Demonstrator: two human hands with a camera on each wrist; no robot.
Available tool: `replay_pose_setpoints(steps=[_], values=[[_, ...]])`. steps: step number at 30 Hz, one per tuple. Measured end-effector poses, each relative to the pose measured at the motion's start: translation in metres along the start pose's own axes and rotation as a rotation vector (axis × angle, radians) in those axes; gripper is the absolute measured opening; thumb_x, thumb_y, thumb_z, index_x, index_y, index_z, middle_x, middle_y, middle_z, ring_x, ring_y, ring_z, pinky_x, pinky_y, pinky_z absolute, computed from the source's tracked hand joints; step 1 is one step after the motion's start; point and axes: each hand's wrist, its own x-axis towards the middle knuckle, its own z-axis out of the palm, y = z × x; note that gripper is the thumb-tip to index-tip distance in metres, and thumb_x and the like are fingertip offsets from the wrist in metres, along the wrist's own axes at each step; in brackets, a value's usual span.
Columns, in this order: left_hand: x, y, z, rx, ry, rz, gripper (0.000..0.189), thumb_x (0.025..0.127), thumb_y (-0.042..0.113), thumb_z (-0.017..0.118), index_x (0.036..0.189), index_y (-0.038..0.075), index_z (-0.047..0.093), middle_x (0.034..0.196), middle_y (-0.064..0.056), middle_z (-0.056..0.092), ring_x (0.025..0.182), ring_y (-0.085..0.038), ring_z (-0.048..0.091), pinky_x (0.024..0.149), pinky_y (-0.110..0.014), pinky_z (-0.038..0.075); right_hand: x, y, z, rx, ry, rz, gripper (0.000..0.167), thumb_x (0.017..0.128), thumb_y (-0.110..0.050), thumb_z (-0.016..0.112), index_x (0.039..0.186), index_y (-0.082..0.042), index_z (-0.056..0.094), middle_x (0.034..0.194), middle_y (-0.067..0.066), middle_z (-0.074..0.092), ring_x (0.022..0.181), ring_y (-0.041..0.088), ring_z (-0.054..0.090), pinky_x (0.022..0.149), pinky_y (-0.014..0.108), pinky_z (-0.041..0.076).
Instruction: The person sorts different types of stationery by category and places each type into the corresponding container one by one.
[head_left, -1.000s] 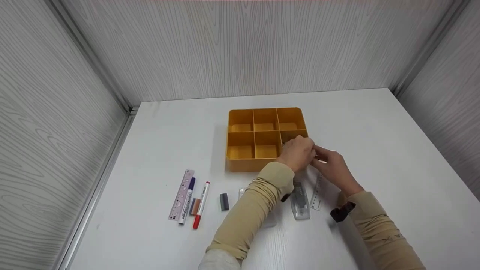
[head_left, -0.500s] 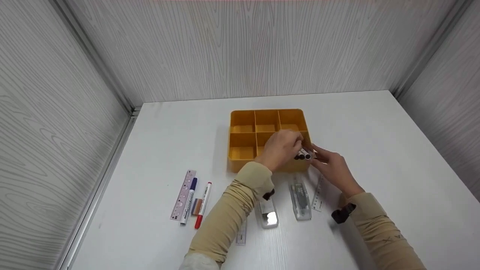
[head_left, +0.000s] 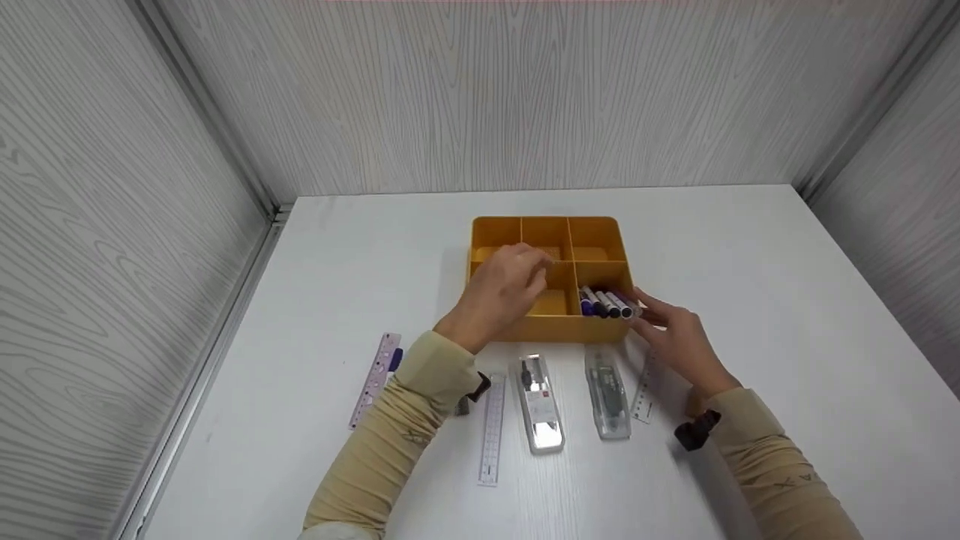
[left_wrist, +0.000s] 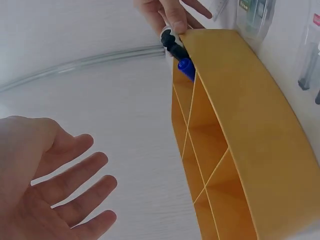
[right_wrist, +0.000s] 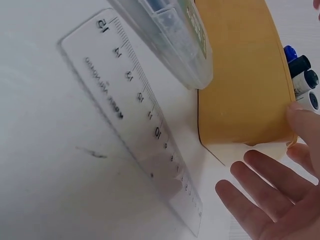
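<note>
1. Right of centre, I see the box (head_left: 555, 329), markers (head_left: 606, 304) in its lower-right compartment.
2. Left hand (head_left: 498, 291): fingers spread, holding nothing.
3. Right hand (head_left: 681, 341): fingers loosely open, touching the box's corner.

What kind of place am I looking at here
Probably an enclosed tabletop workstation or booth, though I can't say in what building. Grey wood-grain panels border a white table behind and on both sides, and a yellow divided box on it holds markers.
</note>
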Motion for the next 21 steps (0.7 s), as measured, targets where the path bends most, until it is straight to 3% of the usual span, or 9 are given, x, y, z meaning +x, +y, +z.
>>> replay_pose_setpoints(steps=[10, 21], values=[[-0.031, -0.015, -0.027, 0.027, 0.108, 0.042, 0.02, 0.097, 0.007, 0.057, 0.113, 0.006, 0.07, 0.116, -0.006, 0.07, 0.107, -0.021, 0.064, 0.091, -0.029, 0.054, 0.0, 0.005, -0.005, 0.01, -0.013, 0.035, 0.059, 0.099, -0.038, 0.059, 0.153, -0.031, 0.036, 0.146, 0.014, 0.054, 0.124, 0.035, 0.06, 0.1, 0.052, 0.049], [-0.074, -0.042, -0.031, 0.078, 0.174, -0.014, 0.019, 0.095, 0.007, 0.061, 0.112, 0.007, 0.07, 0.112, -0.006, 0.072, 0.103, -0.02, 0.067, 0.09, -0.031, 0.056, -0.001, 0.006, -0.006, 0.02, -0.03, 0.068, 0.059, 0.1, -0.042, 0.056, 0.153, -0.036, 0.032, 0.149, 0.013, 0.051, 0.129, 0.036, 0.056, 0.107, 0.055, 0.043]])
